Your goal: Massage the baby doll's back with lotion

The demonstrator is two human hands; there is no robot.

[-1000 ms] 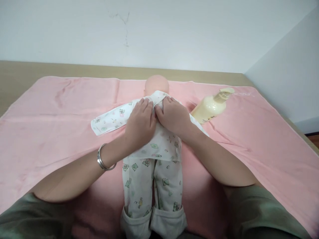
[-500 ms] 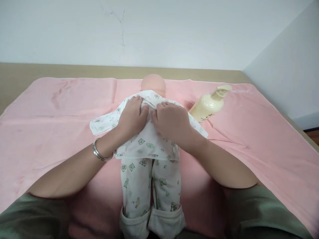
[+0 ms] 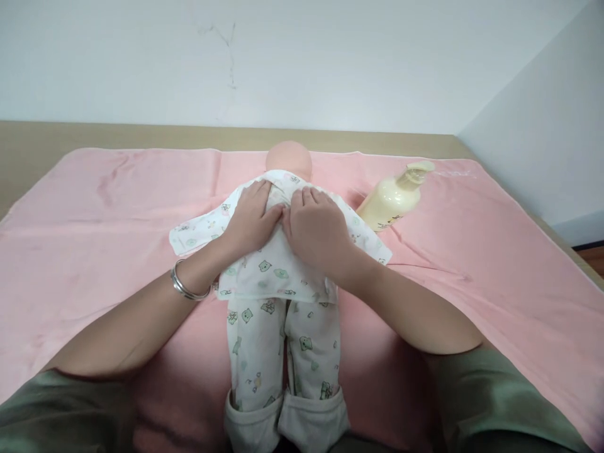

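Left hand (image 3: 252, 215) and right hand (image 3: 318, 228) are touching the shirt (image 3: 271, 277) of a doll (image 3: 289, 157) lying twelve to six o'clock; grip unclear.

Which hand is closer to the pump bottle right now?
Right. The right hand is on the printed white top, left of the pump bottle; the left hand is also on the top, farther left.
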